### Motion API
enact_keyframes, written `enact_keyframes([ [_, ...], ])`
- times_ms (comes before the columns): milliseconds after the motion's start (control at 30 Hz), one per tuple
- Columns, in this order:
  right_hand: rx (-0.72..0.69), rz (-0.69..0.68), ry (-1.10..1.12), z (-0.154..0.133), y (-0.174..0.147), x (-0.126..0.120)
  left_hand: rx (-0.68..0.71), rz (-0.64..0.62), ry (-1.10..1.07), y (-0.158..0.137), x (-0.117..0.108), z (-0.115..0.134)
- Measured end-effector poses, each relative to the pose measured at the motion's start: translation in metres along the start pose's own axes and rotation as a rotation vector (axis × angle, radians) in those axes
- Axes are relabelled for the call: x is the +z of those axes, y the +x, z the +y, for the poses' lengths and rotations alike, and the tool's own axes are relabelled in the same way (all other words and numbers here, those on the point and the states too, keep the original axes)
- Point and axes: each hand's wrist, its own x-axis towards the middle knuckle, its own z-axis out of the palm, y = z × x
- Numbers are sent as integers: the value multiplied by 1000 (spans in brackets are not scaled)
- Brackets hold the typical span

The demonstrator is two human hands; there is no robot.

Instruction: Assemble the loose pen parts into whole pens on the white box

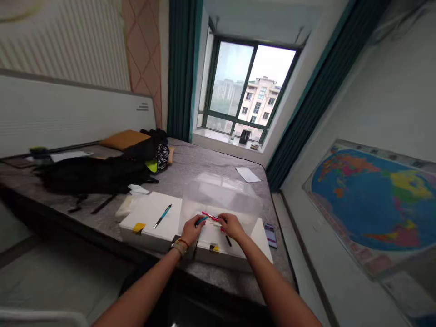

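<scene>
My left hand (pixel 191 229) is closed on a blue pen (pixel 201 220) above the white boxes. Close by on the right, my right hand (pixel 232 225) is closed around a red pen (pixel 210 216), whose end points left toward the blue one. A dark pen tip (pixel 228 240) shows below the right hand; whether that hand grips it too, I cannot tell. Behind both hands stands a clear plastic case (pixel 221 195) with its lid up. Another blue pen (pixel 162 216) lies on the left white box (pixel 150 209).
Left of the boxes lie a black bag (pixel 98 175) and an orange cushion (pixel 124 139). A phone (pixel 270 235) rests by the right white box (pixel 260 240). Farther back is a sheet of paper (pixel 247 174). Yellow-black tape (pixel 138 227) marks a box edge.
</scene>
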Motion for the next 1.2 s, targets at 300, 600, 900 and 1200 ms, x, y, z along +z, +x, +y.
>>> enact_keyframes([
  [300, -65, -82, -206, -12, 8, -21, -11, -72, -87, 0, -4, 1],
  [600, -62, -78, -260, -18, 14, -24, -22, -79, -179, -1, -8, 1],
  [900, -161, -88, -91, -30, 16, 1, 7, -93, -113, 0, -7, -4],
  [1200, 35, 283, 431, -23, -3, 77, 240, -126, 230, 9, -17, 5],
])
